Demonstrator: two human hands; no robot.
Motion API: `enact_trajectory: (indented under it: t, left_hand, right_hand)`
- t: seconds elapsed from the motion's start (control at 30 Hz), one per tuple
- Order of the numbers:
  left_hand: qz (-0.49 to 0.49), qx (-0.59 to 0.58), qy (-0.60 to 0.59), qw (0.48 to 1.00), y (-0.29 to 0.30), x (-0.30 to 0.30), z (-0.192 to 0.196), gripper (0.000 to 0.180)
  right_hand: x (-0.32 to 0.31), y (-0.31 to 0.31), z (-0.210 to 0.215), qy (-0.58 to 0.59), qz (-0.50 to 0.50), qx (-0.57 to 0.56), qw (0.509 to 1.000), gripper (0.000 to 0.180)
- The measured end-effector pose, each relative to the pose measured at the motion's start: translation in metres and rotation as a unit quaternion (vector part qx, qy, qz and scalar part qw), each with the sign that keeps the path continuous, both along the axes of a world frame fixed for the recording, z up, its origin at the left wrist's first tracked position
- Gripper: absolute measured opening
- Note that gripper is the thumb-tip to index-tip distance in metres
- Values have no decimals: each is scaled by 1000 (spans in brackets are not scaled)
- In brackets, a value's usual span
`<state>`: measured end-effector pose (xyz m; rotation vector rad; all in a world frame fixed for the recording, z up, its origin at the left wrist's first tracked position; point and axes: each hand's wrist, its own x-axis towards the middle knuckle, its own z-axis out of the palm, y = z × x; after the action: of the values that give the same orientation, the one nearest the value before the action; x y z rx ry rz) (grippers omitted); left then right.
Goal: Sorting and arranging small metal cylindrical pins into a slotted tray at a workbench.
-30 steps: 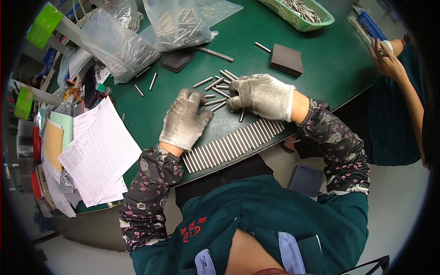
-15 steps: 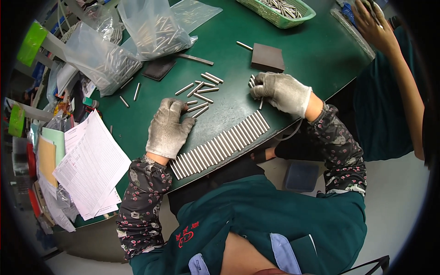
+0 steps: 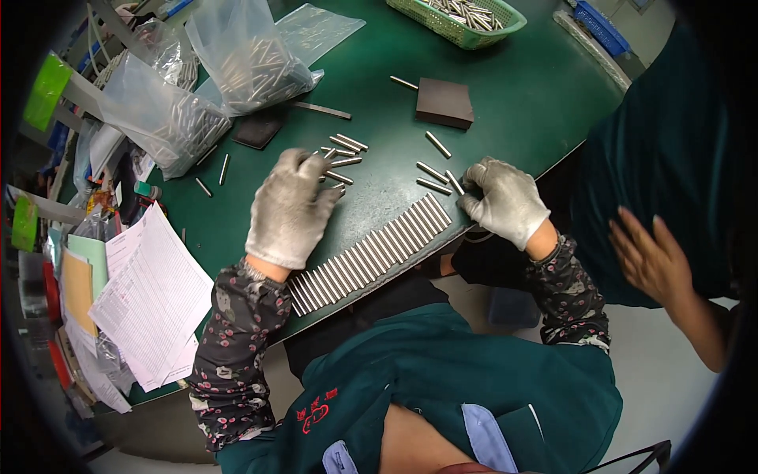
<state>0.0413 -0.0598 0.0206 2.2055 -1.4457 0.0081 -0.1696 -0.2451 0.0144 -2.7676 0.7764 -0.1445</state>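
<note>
The pins [image 3: 438, 144] bunched at the right hand [image 3: 504, 204] moments ago now lie spread beside the row [image 3: 371, 257], not yet aligned with it. Right fingers: curled, at the nearest pin; grip indeterminable. Left hand [image 3: 288, 212]: thumb spread, fingers bent over the loose pile [image 3: 344, 162]; hold indeterminable.

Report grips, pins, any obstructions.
Left grip at loose pins; right grip at one pin. Pin row along edge of table. Co-worker's hand at right, apart from row.

Grey-gloved hands [image 3: 290, 209], floral sleeves [image 3: 235, 347], perhaps glasses [image 3: 662, 448]
</note>
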Motion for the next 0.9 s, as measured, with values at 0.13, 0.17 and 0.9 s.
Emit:
enact_trajectory:
  t: [0.13, 0.17, 0.9]
  left_hand:
    - [-120, 112, 15, 986, -47, -15, 15, 37]
    - [-142, 152, 25, 978, -61, -20, 15, 40]
    - [-293, 171, 82, 937, -109, -39, -4, 31]
  right_hand:
    - [3, -2, -8, 39, -65, -7, 997, 19]
    - [3, -3, -8, 22, -61, -23, 998, 19]
    - [-8, 12, -2, -26, -85, -4, 996, 18]
